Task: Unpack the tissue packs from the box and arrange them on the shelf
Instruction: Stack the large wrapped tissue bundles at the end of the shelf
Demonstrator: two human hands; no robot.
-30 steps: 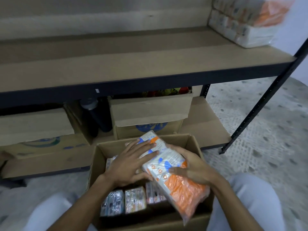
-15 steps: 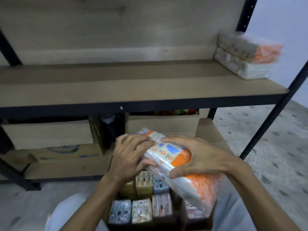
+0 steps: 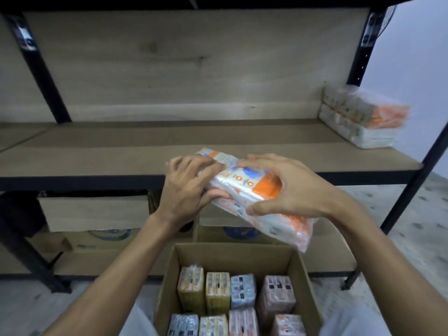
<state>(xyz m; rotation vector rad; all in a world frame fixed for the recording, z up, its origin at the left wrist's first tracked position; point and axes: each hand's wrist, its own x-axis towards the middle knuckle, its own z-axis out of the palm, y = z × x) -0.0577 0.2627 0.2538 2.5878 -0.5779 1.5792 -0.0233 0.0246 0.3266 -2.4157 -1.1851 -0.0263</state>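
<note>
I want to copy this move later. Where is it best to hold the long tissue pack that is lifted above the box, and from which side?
Probably by its two ends, one hand from each side, as now: the left hand wraps the far end, the right hand clamps across the middle of the tissue pack. It is long, soft and tilted, and loose film hangs at its near end, so one central grip would likely let it sag.
</note>
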